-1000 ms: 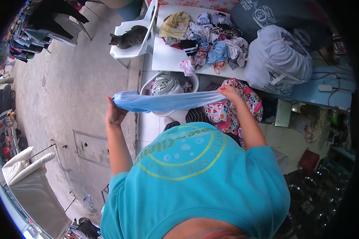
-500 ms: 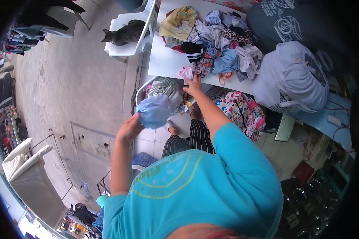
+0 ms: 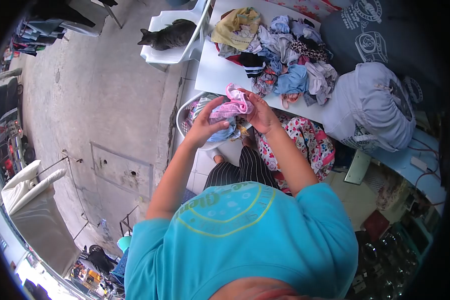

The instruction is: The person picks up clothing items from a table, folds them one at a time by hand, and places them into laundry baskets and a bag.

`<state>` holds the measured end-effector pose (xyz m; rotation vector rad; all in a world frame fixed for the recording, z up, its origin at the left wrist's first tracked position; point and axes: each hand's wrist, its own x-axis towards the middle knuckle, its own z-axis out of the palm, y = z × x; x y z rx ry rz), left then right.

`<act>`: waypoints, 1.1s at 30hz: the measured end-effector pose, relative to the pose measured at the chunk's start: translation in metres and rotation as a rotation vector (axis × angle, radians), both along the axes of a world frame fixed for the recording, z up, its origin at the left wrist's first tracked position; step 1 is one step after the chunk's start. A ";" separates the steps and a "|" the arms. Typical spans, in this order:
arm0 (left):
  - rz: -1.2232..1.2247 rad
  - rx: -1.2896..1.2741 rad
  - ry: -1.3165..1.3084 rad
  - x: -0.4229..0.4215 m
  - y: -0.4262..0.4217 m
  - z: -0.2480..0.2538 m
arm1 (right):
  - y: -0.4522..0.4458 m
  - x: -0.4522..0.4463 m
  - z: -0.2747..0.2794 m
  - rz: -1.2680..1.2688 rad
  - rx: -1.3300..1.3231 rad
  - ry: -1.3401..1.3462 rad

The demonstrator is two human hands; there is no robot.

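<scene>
A small pink garment [image 3: 235, 106] is held up in front of me, above the white laundry basket [image 3: 181, 120]. My right hand [image 3: 261, 114] grips its right side. My left hand [image 3: 205, 124] is at the garment's left side, thumb and fingers spread apart; it does not appear to grip the cloth. Below the hands, a light blue cloth [image 3: 224, 134] lies in the basket among other clothes. Just beyond, a pile of mixed clothes [image 3: 291, 79] covers part of the white table [image 3: 210, 70].
A cat [image 3: 170, 36] lies on a white plastic chair [image 3: 157, 56] at the table's left. A stuffed grey-blue bag [image 3: 365, 102] stands to the right. Under the table's edge is a heart-patterned bag [image 3: 305, 145].
The light blue cloth has left my left hand and now lies in the basket. My right hand has lifted the pink garment off the table, and both hands have come together around it.
</scene>
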<state>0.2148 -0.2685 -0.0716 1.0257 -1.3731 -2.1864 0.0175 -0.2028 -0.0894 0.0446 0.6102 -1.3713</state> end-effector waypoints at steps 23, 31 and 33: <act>-0.280 -0.431 -0.291 0.025 0.024 -0.036 | 0.008 0.031 -0.012 0.048 0.370 -0.009; 0.089 0.464 0.190 0.030 0.006 -0.047 | 0.036 0.009 -0.040 0.387 0.146 -0.051; 0.374 0.919 0.349 0.031 -0.007 -0.039 | 0.036 -0.002 -0.007 0.285 0.084 -0.377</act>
